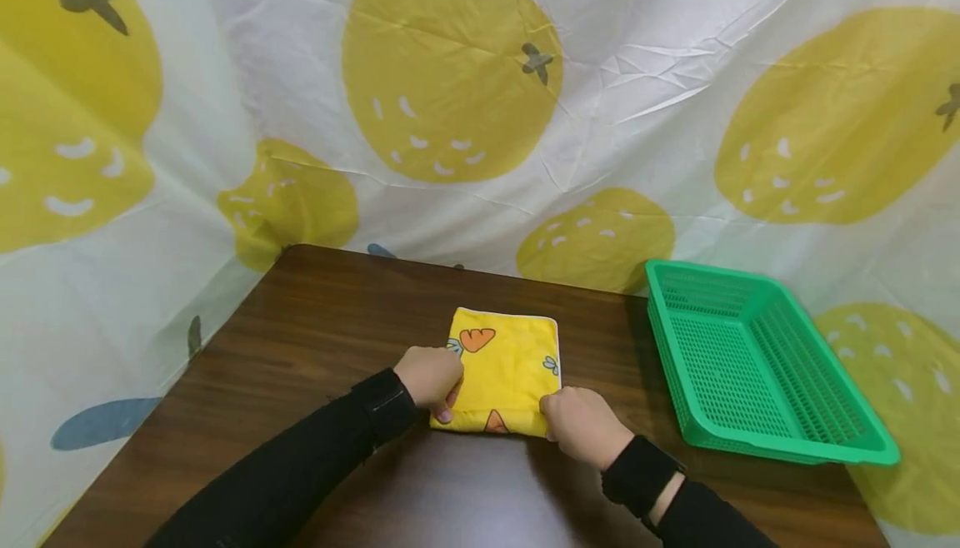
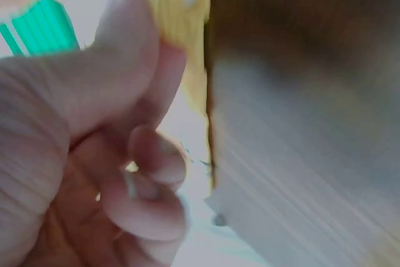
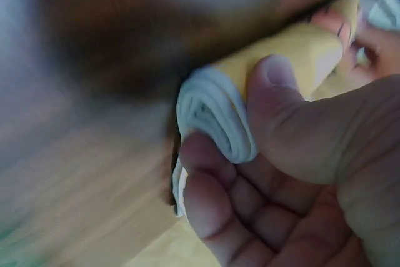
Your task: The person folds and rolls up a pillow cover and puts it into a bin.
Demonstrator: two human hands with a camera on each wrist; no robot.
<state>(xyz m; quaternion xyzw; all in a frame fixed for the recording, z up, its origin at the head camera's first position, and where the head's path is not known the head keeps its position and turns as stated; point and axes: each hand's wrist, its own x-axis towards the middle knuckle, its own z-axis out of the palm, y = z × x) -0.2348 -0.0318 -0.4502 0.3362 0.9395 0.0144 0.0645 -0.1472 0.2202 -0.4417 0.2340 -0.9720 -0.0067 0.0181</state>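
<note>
Yellow carrot-printed cloth (image 1: 510,373) with white edging (image 3: 232,117), brown wood-grained table (image 1: 360,315), green basket (image 1: 727,373)

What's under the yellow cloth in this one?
The yellow cloth lies on the brown table, which shows around it. The patch directly beneath is covered, so anything hidden there can't be seen.

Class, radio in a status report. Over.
Left hand and right hand gripping yellow cloth at its near end. Near end rolled, rest flat. Green basket to the right, not in the way.

long black sleeves (image 1: 273,469) and wide black wristbands (image 1: 640,476)
</note>
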